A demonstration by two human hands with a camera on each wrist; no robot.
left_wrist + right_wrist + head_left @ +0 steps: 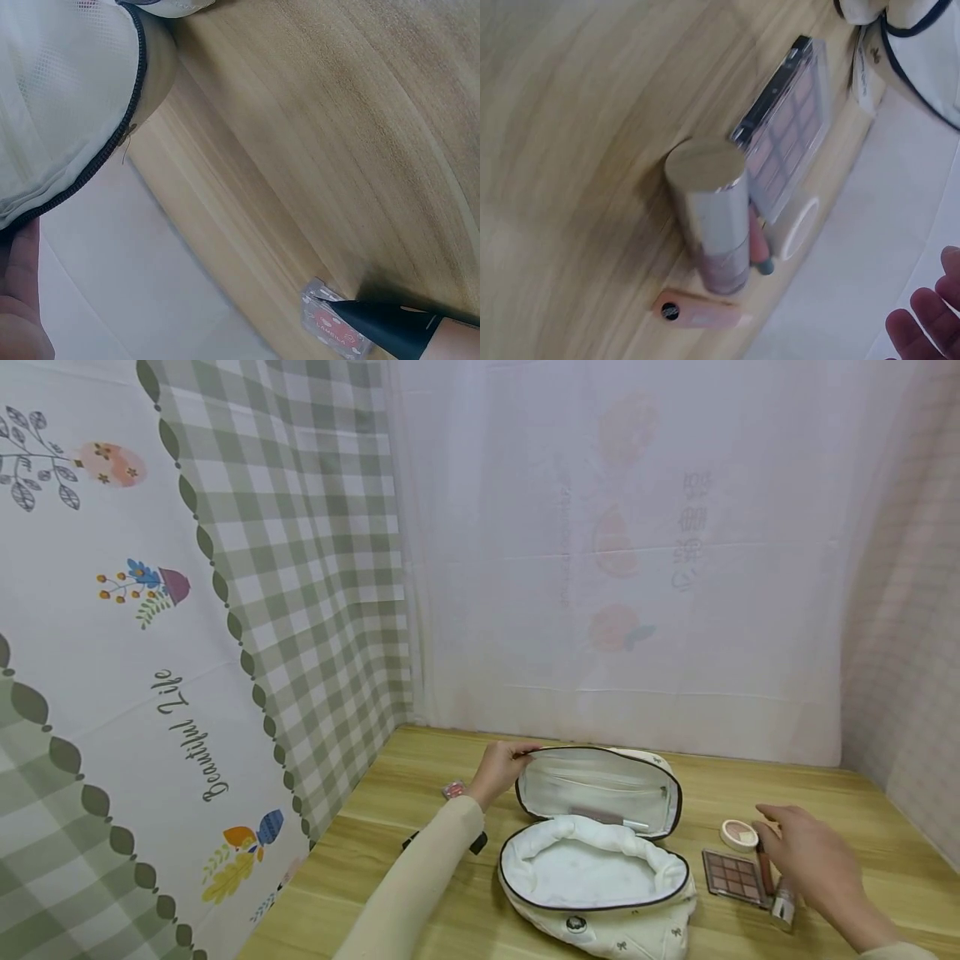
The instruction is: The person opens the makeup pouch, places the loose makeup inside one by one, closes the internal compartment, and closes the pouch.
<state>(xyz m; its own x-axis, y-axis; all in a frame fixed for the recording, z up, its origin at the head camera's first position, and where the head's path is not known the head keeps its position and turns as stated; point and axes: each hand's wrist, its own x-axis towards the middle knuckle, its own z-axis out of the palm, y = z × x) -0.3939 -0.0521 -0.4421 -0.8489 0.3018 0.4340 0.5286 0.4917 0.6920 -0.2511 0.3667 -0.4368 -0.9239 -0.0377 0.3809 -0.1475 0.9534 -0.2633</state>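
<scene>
- While the L hand [498, 770] pinches the upper L rim of the raised lid [592, 781], the R hand [817, 856] hovers by the makeup w/ nothing in it, fingers loose & clear of the pcs.
- Bag [615, 922] sits on the table [360, 860] btwn the hands, mouth up, white lining showing.
- Step in hand, prob.: lid held back while R hand goes for a pc.
- To do it well: hold lid by rim w/o tugging, else bag may slide; take 1 pc at a time. Silver-capped bottle [783, 906] could roll, so wrap fingers round it; lift palette [735, 877] level, by its edges.
- Count, R side, 5 pcs: 1 palette, 1 bottle, 1 round compact [738, 835], 1 red tube [764, 868], 1 pink tube [697, 309] (R wrist view only).
- Count, L side: 1 clear packet [453, 789] w/ pink label, 1 black-tipped tube [390, 326]; L sleeve [420, 877] blocks part of head view, so can't tell if more.
- Count, bag: 1, plus 1 slim stick [618, 821] at lid's base.
</scene>
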